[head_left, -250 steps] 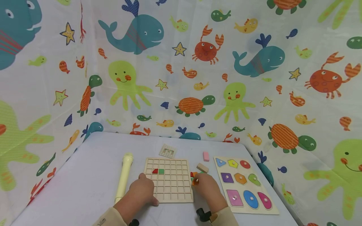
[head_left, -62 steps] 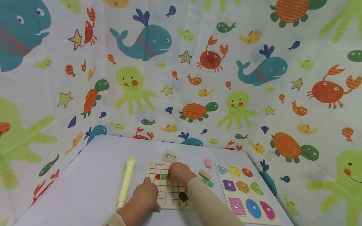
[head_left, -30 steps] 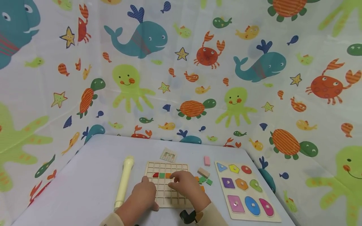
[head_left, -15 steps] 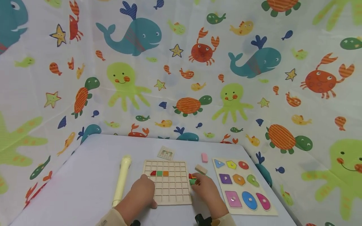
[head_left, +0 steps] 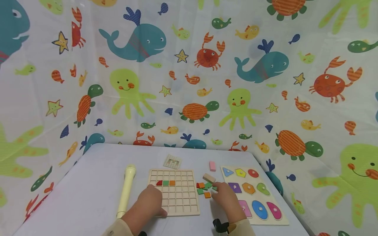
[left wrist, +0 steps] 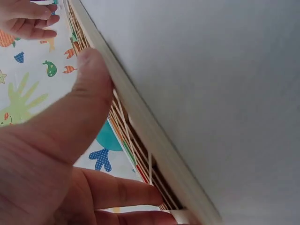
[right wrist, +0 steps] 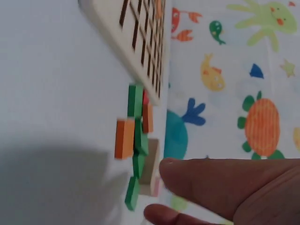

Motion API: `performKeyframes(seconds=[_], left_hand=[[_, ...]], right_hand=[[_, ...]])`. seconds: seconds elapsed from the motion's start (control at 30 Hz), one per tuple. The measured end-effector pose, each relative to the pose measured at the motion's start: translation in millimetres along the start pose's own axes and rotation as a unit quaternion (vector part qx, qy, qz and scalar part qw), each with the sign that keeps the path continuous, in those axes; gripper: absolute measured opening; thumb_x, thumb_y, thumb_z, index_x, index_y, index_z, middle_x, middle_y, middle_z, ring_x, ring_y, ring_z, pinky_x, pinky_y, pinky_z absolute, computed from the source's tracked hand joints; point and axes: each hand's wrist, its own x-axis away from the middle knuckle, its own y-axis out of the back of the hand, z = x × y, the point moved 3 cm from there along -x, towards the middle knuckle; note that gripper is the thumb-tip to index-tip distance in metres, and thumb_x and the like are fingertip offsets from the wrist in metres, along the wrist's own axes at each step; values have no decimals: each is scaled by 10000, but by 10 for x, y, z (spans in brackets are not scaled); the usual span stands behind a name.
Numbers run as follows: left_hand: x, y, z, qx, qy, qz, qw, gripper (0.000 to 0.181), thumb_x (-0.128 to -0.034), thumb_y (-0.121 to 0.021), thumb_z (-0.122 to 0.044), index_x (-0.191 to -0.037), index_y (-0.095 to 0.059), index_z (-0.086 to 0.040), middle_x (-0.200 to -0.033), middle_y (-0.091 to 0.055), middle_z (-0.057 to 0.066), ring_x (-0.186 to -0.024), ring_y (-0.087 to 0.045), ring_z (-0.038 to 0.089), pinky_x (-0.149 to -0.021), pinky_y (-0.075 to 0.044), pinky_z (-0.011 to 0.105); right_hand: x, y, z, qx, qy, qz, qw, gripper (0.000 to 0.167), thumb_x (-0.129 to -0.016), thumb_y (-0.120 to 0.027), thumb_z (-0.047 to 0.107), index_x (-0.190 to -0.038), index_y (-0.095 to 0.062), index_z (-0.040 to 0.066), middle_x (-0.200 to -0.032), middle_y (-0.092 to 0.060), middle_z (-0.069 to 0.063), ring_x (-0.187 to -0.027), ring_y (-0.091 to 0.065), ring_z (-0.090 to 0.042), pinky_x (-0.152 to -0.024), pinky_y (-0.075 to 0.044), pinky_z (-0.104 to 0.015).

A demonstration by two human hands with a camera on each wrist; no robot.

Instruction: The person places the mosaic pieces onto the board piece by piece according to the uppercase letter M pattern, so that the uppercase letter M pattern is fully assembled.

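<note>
One white surface (head_left: pixel 88 196) is carrying everything, its widest room lying to the left. The knobbed shape puzzle (head_left: pixel 261 178) is holding nine pieces (head_left: pixel 248 188). The wooden grid board (head_left: pixel 180 200) is holding a red tile (head_left: pixel 159 183), a green tile (head_left: pixel 166 183) and an orange tile (head_left: pixel 172 183) in adjacent upper-left cells. The left grip (head_left: pixel 150 200) is clasping that board's near-left corner; the right grip (head_left: pixel 226 199) is hanging released just beside loose tiles (head_left: pixel 200 191) that are lying in the gap between grid and puzzle.
</note>
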Motion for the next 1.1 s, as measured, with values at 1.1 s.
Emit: performKeyframes(seconds=[1.1], left_hand=[[-84,47,-155,-322,640,786,9943,765,-640,-967,-595,-979,-752,56,-936,-709,145,-877,-695,259,-830,-633,451]], right_hand=[[-385,41,55,1044,-618,152,9925,332,-861,-887,231,-1118,-759,63,-954,-717,-63,-815,-570,-238,-813,-558,-445]])
